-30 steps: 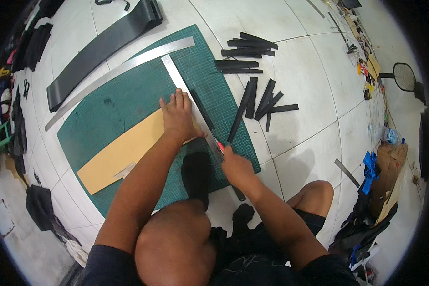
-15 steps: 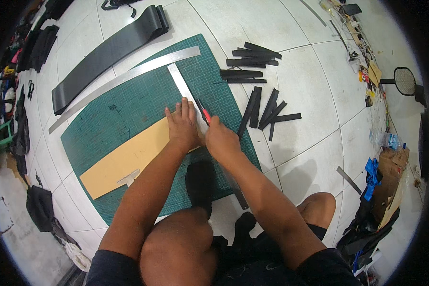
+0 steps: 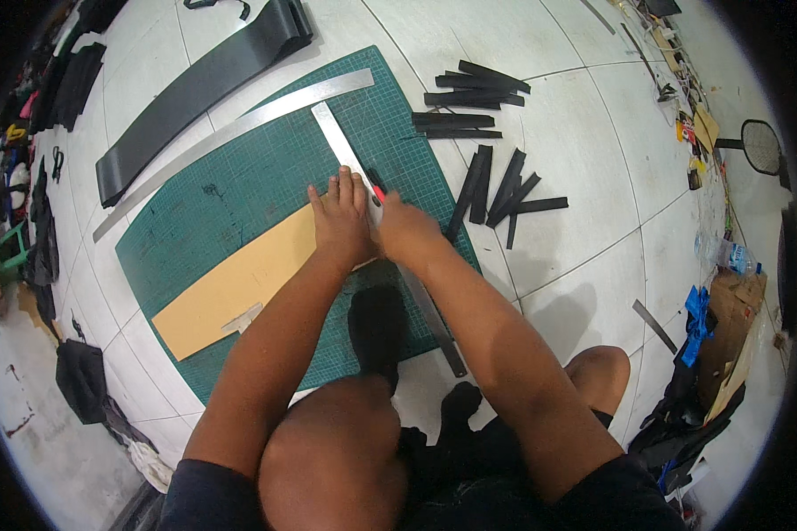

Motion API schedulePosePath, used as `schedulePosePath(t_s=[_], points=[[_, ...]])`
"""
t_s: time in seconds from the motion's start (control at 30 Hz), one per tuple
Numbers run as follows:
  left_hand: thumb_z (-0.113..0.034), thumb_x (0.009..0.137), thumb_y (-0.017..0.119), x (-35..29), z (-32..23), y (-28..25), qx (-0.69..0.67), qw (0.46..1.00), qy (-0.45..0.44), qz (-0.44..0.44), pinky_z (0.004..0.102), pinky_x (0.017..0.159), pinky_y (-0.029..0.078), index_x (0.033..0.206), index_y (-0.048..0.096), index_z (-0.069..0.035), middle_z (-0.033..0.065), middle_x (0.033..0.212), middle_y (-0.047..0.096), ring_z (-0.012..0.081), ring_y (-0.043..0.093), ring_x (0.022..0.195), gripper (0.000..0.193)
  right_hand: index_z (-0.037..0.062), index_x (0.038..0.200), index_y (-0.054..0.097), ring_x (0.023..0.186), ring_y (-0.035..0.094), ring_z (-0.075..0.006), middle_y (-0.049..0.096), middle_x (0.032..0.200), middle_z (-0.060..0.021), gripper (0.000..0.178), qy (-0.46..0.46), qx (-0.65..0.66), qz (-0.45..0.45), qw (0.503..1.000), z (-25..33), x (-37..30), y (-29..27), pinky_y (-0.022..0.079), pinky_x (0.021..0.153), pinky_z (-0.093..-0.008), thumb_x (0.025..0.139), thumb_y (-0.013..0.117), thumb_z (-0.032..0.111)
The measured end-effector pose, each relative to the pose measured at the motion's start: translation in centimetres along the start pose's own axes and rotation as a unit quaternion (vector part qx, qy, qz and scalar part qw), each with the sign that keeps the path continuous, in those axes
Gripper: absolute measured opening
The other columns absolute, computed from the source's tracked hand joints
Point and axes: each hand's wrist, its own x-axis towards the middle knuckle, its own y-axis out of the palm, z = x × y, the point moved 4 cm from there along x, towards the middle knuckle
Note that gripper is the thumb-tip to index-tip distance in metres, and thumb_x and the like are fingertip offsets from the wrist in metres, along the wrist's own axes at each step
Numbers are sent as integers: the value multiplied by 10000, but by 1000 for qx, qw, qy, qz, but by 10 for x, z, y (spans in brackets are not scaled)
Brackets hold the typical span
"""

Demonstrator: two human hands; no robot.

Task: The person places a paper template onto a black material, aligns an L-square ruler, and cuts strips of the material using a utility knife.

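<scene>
My left hand (image 3: 342,217) lies flat with its fingers spread. It presses on a metal ruler (image 3: 331,133) and the edge of a tan sheet (image 3: 239,288). Closed around a red cutter knife (image 3: 379,195), my right hand (image 3: 409,232) is right beside the left one, along the ruler. The blade's contact point is hidden. Under all of this is a green cutting mat (image 3: 266,186) with grid lines. A small pale T-shaped piece (image 3: 243,317) is on the tan sheet, partly behind my left forearm.
A long steel ruler (image 3: 239,128) crosses the mat's far edge. Beyond it lies a folded dark sheet (image 3: 195,102). Several black strips (image 3: 505,190) are scattered on the tiles to the right. A cardboard box (image 3: 728,319) and a bottle (image 3: 735,257) line the right wall.
The view has shifted slightly, so the mat and strips appear higher. My right hand, with the cutter knife, has moved a little farther away along the ruler. My left hand stays pressed down.
</scene>
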Motion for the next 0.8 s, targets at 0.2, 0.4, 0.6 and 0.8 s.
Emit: schedulePosePath(t_s=[0.2,0.4,0.6,0.8], points=[[-803,528,798,-6,-3,-18,-4,999,12,34,638,1201,142,1566,160,30,218,1653,153,367,224,1524,1476,-27,1174,483,1011,690,-451,692,1056,-310,240,17,-7,23,1000,-42,-50,23,529,899,-536,977,455,107],[-822,507,798,-7,-7,-22,-14,999,15,41,637,1203,147,1564,174,35,233,1644,175,382,235,1518,1497,-15,1162,428,918,682,-478,686,960,-311,241,83,37,-56,994,-83,-76,39,521,814,-576,979,459,138],[-793,501,821,-6,-2,-17,-29,999,11,26,634,1202,155,1563,179,39,231,1647,168,377,229,1521,1493,11,1129,406,847,674,-506,686,900,-301,282,31,93,-86,991,-66,-84,41,520,739,-594,1030,454,270],[-771,504,833,-5,-4,-19,-32,999,4,35,622,1210,146,1573,151,40,230,1657,142,373,208,1529,1505,11,1082,453,882,649,-507,655,917,-312,315,-59,165,-216,960,-77,-26,24,488,749,-575,1019,518,313]])
